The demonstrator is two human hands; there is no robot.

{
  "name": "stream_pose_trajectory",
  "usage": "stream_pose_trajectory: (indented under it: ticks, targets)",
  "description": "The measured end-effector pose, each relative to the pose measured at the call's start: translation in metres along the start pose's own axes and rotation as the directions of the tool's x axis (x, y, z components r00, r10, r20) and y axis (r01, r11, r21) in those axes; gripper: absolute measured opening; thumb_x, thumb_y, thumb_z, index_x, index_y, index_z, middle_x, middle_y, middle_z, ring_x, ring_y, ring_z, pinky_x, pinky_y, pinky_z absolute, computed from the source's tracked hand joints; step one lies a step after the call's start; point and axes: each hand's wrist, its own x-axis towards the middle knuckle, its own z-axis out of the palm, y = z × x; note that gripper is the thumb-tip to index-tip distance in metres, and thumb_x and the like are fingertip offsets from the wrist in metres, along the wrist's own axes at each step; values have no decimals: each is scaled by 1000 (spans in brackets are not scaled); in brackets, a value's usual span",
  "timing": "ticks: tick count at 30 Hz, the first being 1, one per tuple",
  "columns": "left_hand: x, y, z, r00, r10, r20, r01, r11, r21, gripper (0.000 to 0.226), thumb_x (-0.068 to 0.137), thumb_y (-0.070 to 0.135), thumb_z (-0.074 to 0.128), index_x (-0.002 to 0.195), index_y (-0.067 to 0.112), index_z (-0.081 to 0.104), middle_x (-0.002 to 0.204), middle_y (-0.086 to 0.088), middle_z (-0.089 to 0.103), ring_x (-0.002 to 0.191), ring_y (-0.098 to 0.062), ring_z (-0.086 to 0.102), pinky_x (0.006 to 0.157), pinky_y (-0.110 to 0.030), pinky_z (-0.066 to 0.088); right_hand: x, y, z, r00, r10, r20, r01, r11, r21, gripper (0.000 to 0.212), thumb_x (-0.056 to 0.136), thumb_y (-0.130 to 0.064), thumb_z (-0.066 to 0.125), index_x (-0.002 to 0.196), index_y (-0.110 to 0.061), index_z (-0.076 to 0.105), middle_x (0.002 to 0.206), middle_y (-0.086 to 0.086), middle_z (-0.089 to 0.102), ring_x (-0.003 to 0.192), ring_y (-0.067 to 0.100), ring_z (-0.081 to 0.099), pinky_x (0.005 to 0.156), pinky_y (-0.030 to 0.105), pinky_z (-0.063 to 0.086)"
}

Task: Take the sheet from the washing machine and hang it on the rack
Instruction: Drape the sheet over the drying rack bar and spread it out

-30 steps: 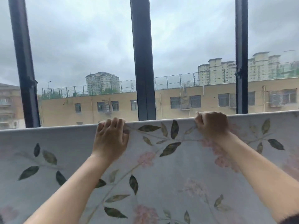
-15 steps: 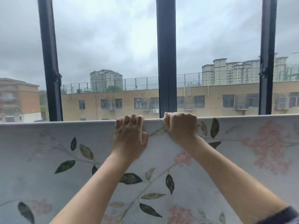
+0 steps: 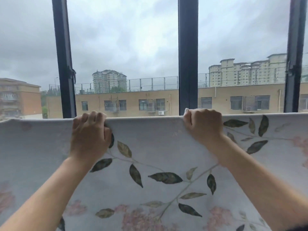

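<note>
Gripping the sheet along its top edge — left hand, right hand apart, fingers curled over.

Pale leaf-and-pink-flower sheet hangs draped, top fold straight

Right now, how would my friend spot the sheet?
Look at the big dark-framed window. Just below it stretches the sheet, its top edge gripped by the left hand and right hand. Only it has dark leaves and pink flowers.
</note>
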Motion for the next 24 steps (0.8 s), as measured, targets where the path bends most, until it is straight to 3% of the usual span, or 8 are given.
stream_pose_trajectory:
  ticks: [2, 6, 9, 11, 14, 17, 21, 24]
  targets:
    - [-1, 5, 1, 1000, 28, 7, -28, 999, -33, 13, 85, 17, 45, 92, 8, 51, 88, -9, 56, 82, -27, 48, 83, -44, 38, 5, -53, 9, 999, -42, 3, 42, 999, 24, 52, 86, -32, 33, 40, -16, 52, 34, -1, 44, 32, 19, 27, 46, 18, 20]
    - [-1, -6, -6, 988, 139, 61, -131, 984, -119, 25, 85, 23, 38, 102, 12, 52, 95, -3, 55, 90, -24, 50, 89, -40, 39, 16, -143, 16, 998, -53, 14, 53, 998, 27, 54, 88, -34, 32, 40, -19, 49, 35, -8, 28, 31, 14, 23, 47, 14, 6]
    - [0, -56, -15, 975, 201, 93, -187, 973, -135, 36, 80, 29, 26, 102, 15, 51, 95, -1, 56, 89, -23, 51, 89, -39, 37, 17, -166, 14, 998, -36, 51, 34, 999, 40, 53, 89, -32, 32, 42, -18, 50, 35, -4, 39, 31, 16, 29, 43, 16, 19]
    - [-1, -101, -18, 980, 169, 101, -157, 981, -117, 39, 78, 30, 23, 98, 13, 51, 93, -4, 57, 87, -26, 51, 87, -40, 37, 16, -161, 11, 995, -19, 99, 14, 999, 50, 53, 90, -33, 31, 43, -17, 50, 36, -2, 42, 31, 18, 36, 44, 19, 24]
    - [-5, -170, -24, 985, 104, 140, -96, 993, -62, 41, 79, 31, 22, 97, 10, 52, 94, -8, 58, 88, -30, 52, 85, -44, 37, 17, -157, 7, 987, 8, 158, -17, 998, 57, 52, 92, -36, 24, 46, -20, 42, 38, -5, 34, 33, 18, 37, 46, 21, 28]
    - [-5, -195, -23, 981, 132, 139, -129, 991, -29, 36, 82, 31, 28, 97, 11, 53, 95, -8, 58, 89, -30, 52, 82, -45, 35, 18, -160, -1, 975, 44, 218, -50, 998, 25, 53, 91, -39, 15, 47, -19, 38, 39, -6, 31, 36, 19, 39, 47, 23, 32]
    - [-1, -200, -21, 979, 152, 135, -141, 986, -90, 38, 79, 27, 29, 97, 8, 56, 92, -10, 60, 87, -30, 53, 80, -44, 35, 24, -200, -4, 963, 85, 256, -87, 996, -4, 54, 89, -40, 12, 43, -20, 29, 37, -7, 29, 36, 17, 39, 48, 22, 28]
    - [0, -211, -20, 965, 226, 132, -198, 961, -195, 40, 79, 24, 32, 105, 9, 59, 99, -8, 61, 94, -29, 54, 84, -44, 37, 31, -266, 14, 966, -23, 259, 16, 999, 28, 53, 94, -35, 23, 44, -20, 32, 38, -8, 27, 36, 17, 38, 46, 20, 20]
